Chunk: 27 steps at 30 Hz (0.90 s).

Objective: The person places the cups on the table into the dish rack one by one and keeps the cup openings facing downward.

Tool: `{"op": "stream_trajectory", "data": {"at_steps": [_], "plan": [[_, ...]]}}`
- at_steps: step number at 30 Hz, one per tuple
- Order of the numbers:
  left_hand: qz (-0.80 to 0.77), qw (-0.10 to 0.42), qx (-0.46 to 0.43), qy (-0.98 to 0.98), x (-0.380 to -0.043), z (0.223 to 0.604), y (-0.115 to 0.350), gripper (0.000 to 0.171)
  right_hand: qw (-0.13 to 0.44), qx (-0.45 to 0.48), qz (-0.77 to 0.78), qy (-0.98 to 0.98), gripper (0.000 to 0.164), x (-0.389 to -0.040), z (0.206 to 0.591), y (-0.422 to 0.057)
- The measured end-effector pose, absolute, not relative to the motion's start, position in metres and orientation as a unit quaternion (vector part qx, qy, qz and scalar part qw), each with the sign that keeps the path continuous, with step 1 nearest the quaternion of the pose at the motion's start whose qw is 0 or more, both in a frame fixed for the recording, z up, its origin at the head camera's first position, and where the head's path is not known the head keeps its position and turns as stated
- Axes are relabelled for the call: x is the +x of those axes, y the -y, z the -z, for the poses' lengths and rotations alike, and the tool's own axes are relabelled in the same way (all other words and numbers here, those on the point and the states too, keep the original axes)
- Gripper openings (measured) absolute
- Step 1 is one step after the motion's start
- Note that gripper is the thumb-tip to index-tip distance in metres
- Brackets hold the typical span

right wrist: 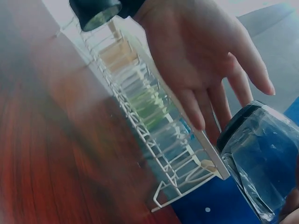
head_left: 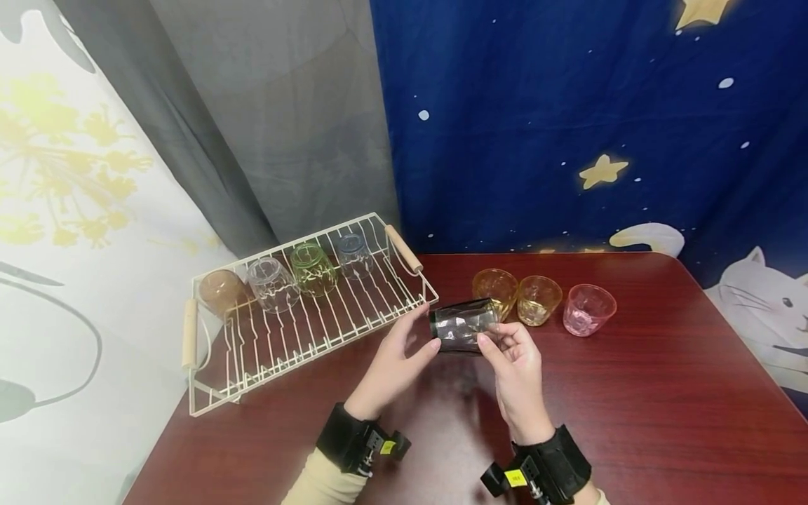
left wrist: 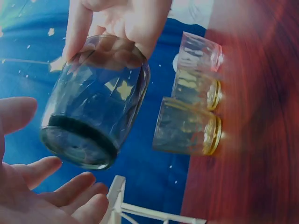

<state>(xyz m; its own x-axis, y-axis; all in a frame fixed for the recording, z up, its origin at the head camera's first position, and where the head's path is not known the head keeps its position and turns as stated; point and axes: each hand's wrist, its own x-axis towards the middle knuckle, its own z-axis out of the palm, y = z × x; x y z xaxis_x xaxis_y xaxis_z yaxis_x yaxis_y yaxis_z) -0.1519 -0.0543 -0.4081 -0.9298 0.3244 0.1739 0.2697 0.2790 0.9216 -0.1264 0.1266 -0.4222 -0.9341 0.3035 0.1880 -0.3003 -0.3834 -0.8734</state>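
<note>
A dark grey tinted drinking glass (head_left: 463, 326) is held on its side above the table, its thick base toward the left. At its rim my right hand (head_left: 519, 365) pinches it between thumb and fingers. My left hand (head_left: 394, 365) is beside the base with its fingers spread; the left wrist view shows those fingers (left wrist: 70, 193) apart from the glass (left wrist: 96, 105). In the right wrist view, the left hand (right wrist: 201, 51) is likewise extended beside the dark base.
A white wire rack (head_left: 328, 344) with wooden handles stands at the left. In it, upside down, are a brown glass (head_left: 222, 291), a clear glass (head_left: 273, 284), a green glass (head_left: 312, 270) and a blue glass (head_left: 355, 256). Two yellow glasses (head_left: 539, 301) and a pink glass (head_left: 588, 310) stand upright behind my right hand.
</note>
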Motion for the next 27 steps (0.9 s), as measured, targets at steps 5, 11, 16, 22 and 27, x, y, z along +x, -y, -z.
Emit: {"op": "stream_trajectory", "data": {"at_steps": [5,11,16,22,27], "plan": [[-0.642,0.087,0.162,-0.745,-0.151,0.413,0.052,0.064,0.163,-0.009,-0.85,0.501,0.027,-0.123,0.421,-0.123],[-0.661,0.102,0.157,-0.727,-0.153,0.418,0.051,0.064,0.15,0.01,-0.858,0.491,0.027,-0.119,0.425,-0.119],[-0.664,0.089,0.155,-0.726,-0.154,0.418,0.052,0.061,0.143,0.027,-0.857,0.495,0.026,-0.117,0.428,-0.115],[-0.662,0.078,0.144,-0.731,-0.151,0.416,0.052,0.059,0.138,0.033,-0.852,0.504,0.026,-0.116,0.429,-0.112],[-0.674,0.08,0.142,-0.721,-0.15,0.415,0.053,0.059,0.136,0.036,-0.845,0.516,0.027,-0.116,0.429,-0.112]]}}
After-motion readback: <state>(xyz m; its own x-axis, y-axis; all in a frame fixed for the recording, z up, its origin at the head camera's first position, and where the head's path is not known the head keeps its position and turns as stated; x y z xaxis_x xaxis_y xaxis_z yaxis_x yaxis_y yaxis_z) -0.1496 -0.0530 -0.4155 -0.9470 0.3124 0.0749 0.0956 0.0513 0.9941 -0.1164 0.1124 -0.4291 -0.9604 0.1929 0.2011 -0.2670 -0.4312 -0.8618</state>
